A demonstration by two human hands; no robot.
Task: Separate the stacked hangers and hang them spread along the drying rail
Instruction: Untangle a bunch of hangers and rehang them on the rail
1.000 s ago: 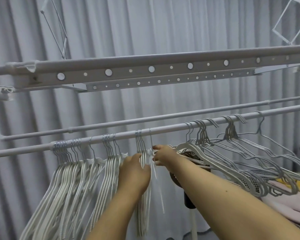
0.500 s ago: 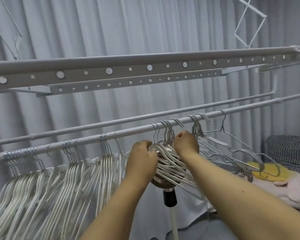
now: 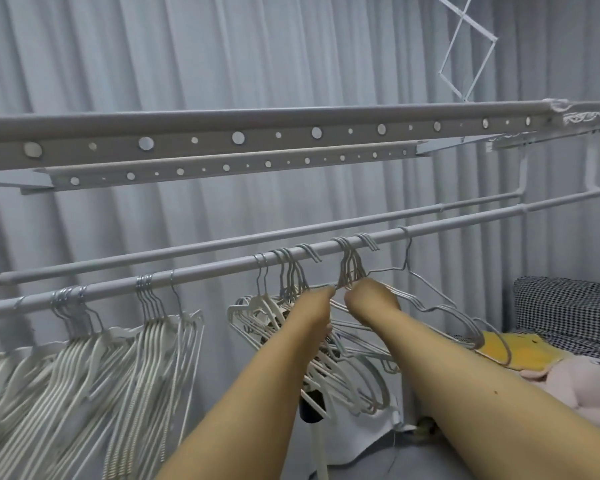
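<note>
A grey drying rail (image 3: 222, 266) slopes up to the right, with white wire hangers hooked on it in bunches. Tidy bunches (image 3: 84, 358) hang at the left. A tangled stack of hangers (image 3: 267, 313) hangs near the middle, and a further bunch (image 3: 350, 268) sits right of it. My left hand (image 3: 317, 306) and my right hand (image 3: 371, 297) are raised side by side under that bunch, fingers curled on the hanger necks just below the hooks. One single hanger (image 3: 426, 296) hangs alone further right.
A second thin rail (image 3: 291, 235) runs behind, and a perforated bar (image 3: 291, 133) crosses above. Pleated grey curtain fills the background. A fan stand (image 3: 317, 431) stands below the tangled hangers. At the right lie a checked cushion (image 3: 568, 313) and yellow and pink fabric (image 3: 520, 351).
Both hands have shifted right along the rail, from the upright bunches to the tangled stack and then to the bunch right of it. The view has panned right.
</note>
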